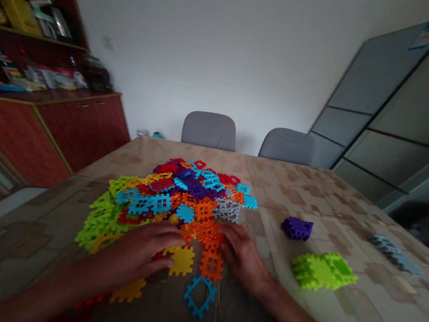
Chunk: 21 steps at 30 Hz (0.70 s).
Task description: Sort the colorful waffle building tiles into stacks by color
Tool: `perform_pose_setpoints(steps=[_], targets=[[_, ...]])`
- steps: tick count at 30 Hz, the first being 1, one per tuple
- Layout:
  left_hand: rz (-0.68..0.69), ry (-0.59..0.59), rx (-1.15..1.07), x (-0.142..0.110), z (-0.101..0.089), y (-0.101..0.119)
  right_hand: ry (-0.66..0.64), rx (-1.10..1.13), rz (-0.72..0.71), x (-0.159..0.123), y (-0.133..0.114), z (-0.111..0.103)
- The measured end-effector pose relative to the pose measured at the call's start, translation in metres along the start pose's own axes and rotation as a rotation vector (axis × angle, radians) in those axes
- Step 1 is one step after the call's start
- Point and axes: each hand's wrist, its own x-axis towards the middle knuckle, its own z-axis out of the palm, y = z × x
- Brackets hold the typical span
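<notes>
A heap of interlocking plastic tiles in many colours lies in front of me. My left hand is at the heap's near edge, thumb and fingers apart, beside a yellow tile. Fingers curled, my right hand grips the edge of an orange tile; its fingertips are partly hidden. Just below that lies an orange window tile. Nearer to me is a blue open-frame tile. Lime-green tiles fill the heap's left side, and grey tiles sit at its right.
To the right stand a purple stack of tiles, a lime-green stack and a grey row of tiles on the patterned table. Two grey chairs are behind the table. A wooden cabinet is at left.
</notes>
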Motion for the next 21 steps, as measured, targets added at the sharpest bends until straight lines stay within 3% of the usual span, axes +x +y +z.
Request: perform_pose_setpoints(steps=[5,8,12,16,21], targets=[[0.052,-0.082,-0.003,0.004,0.014,0.023,0.042,0.021,-0.001,0.001,-0.001,-0.006],[0.033,-0.109,0.045,0.006,0.017,0.031,0.043,0.036,-0.001,-0.003,-0.014,-0.011],[-0.017,-0.092,0.103,0.006,0.020,0.028,-0.183,-0.028,-0.121,-0.015,-0.047,-0.007],[0.024,-0.097,-0.008,0.008,-0.001,0.010,-0.413,-0.205,-0.267,-0.021,-0.064,0.006],[-0.069,-0.066,-0.078,-0.007,-0.037,-0.014,-0.345,-0.285,-0.100,-0.011,-0.055,0.014]])
